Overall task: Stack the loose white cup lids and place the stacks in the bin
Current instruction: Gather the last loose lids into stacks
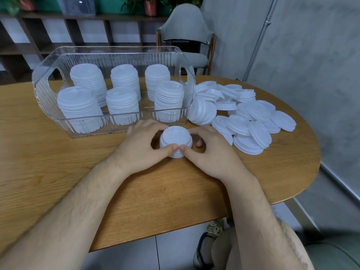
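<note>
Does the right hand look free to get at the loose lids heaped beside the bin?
Probably yes. The right hand grips the short stack with the left hand, so it must let go first, but the loose lids lie just to its right on the table, nothing between.

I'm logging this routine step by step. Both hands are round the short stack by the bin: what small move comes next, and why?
Probably the right hand reaches for another of the loose lids beside it. The short stack that it and the left hand grip is far lower than the six stacks in the bin, so it looks unfinished.
</note>
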Motion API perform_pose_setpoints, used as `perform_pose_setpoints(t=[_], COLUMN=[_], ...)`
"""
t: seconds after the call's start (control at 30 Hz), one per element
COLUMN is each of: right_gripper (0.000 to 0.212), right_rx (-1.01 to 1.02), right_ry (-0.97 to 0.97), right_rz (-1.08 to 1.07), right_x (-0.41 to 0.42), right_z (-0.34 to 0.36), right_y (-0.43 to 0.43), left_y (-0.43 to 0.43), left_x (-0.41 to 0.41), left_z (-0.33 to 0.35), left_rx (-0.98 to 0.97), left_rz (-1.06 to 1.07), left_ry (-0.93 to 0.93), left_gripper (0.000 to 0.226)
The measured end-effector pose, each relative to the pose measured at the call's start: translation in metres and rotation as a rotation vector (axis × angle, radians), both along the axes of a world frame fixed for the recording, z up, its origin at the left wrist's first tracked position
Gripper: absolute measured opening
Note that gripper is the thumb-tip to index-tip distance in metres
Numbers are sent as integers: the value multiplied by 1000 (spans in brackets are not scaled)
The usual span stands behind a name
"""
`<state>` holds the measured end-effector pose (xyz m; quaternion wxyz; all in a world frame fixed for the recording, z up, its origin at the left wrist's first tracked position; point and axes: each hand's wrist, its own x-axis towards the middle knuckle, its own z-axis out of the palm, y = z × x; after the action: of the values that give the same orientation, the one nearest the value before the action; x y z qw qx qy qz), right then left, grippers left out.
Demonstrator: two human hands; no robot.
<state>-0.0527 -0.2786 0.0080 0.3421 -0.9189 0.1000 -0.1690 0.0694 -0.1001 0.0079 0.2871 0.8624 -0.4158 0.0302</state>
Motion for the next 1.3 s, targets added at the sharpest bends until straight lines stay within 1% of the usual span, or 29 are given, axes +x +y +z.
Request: perform_pose_setpoints(t=[0.2,0.3,0.4,0.47,0.6,0.67,0.73,0.8,0.87,0.93,0.97,1.07,1.2,1.3], right_gripper=[48,49,43,40,39,39,40,46,56,63,65,66,64,53], right_rx=[-26,-23,3,13,5,11,-10,-32,-17,38,67,118,113,123], right_ry=[-29,-71,-146,-165,-176,-193,-213,-186,-70,55,86,82,50,-22], right_rz=[14,1,-14,-50,-144,-224,-342,-472,-571,-602,-597,-577,-566,-567], right_x=[-2,-5,-10,-15,-30,-41,-52,-63,-72,-77,-78,-78,-77,-79], right_z=[1,6,13,15,15,16,18,18,15,11,8,3,5,10], right_y=[3,2,-4,-13,-35,-49,-65,-82,-95,-105,-109,-114,-115,-113], left_y=[-2,-6,-18,-30,-62,-84,-107,-128,-146,-161,-167,-178,-183,-181], left_x=[-4,-12,-21,-26,-39,-46,-54,-60,-65,-68,-69,-71,-74,-75], left_z=[1,3,9,16,30,34,38,40,40,38,37,32,27,27], left_rx=[-22,-103,-137,-131,-100,-98,-74,-35,10,57,73,102,92,37], left_rz=[24,13,-18,-48,-125,-160,-195,-231,-251,-258,-261,-262,-262,-251], left_ry=[-10,-56,-122,-145,-156,-143,-120,-106,-100,-106,-112,-124,-117,-104], left_gripper=[83,73,59,54,55,51,52,52,52,55,56,55,52,50])
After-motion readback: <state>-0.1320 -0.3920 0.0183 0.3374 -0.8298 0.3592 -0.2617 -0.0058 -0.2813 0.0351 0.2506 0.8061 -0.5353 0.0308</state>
